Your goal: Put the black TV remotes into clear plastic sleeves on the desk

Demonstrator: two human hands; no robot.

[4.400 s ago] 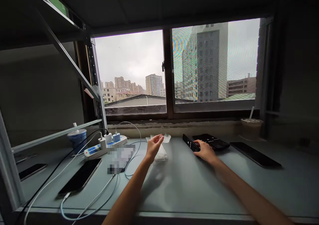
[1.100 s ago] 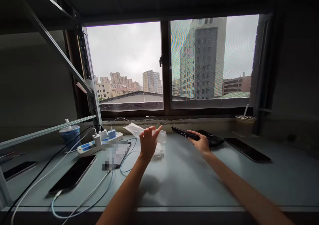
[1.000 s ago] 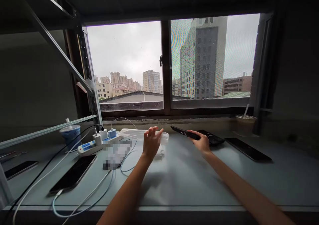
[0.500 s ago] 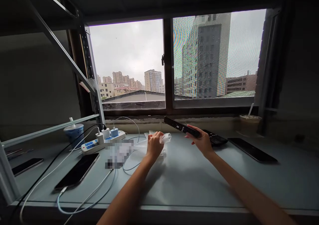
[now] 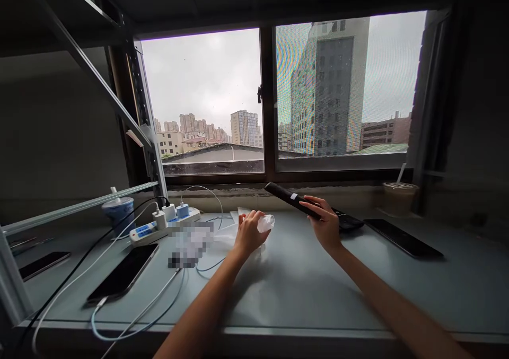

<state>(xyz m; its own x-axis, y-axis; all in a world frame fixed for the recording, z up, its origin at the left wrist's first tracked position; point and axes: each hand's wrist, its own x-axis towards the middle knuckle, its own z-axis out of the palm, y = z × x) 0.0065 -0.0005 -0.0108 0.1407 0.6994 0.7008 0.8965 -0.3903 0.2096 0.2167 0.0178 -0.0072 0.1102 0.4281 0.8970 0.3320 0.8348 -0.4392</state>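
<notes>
A clear plastic bag (image 5: 265, 222) is bunched in my left hand (image 5: 249, 233), whose fingers are closed round it just above the grey desk. To the right, my right hand (image 5: 326, 225) holds a black remote control (image 5: 287, 195) by one end, its far end pointing up and to the left. The remote's back faces me, with a small white label on it. Behind my right hand lies a black device (image 5: 349, 221), partly hidden by the hand.
On the left are a charging phone (image 5: 124, 274), a power strip (image 5: 145, 234) with chargers and cables, a blue cup (image 5: 119, 213) and another phone (image 5: 44, 265). On the right are a black slab (image 5: 403, 238) and a drink cup (image 5: 398, 197). A shelf frame (image 5: 79, 208) stands left.
The remote has been turned over, from its button side to its back, and my right fingers now lie across it. My left hand has shifted slightly right with the bag.
</notes>
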